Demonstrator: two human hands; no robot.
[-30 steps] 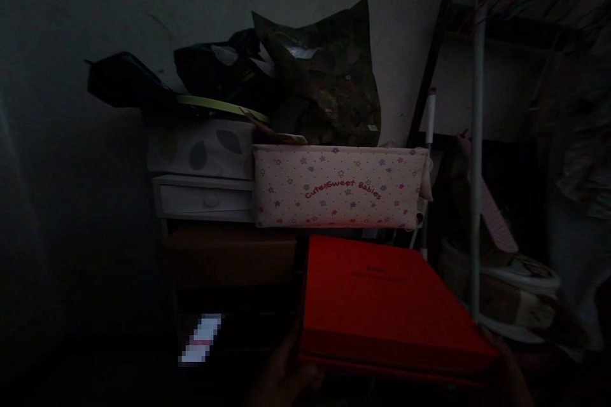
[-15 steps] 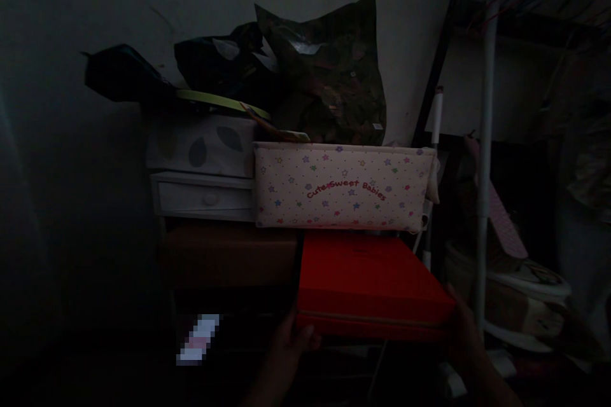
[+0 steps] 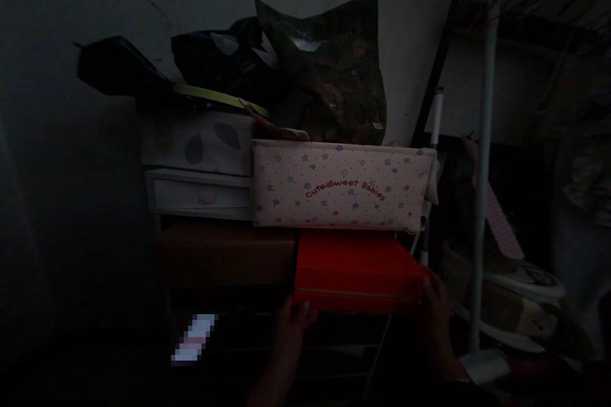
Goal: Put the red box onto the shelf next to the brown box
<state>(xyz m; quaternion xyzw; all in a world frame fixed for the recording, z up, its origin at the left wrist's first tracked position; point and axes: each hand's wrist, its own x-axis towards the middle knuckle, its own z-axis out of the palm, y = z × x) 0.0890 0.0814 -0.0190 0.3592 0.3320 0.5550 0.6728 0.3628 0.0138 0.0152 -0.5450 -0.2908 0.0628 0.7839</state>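
A flat red box point(image 3: 356, 264) lies partly slid in under a pale star-patterned bag point(image 3: 341, 186) printed "Cute Sweet Babies". My left hand point(image 3: 292, 323) grips the box's near left corner. My right hand point(image 3: 434, 311) holds its near right corner. The room is very dim and my fingers are hard to make out.
A brown box point(image 3: 224, 254) sits left of the red one, under a small white drawer unit point(image 3: 200, 194). Dark bags point(image 3: 329, 73) are piled on top against the wall. A white pole point(image 3: 482, 191) and stacked items point(image 3: 515, 292) stand at the right.
Both hands have pushed the red box away from me, deeper under the star-patterned bag; less of its top now shows.
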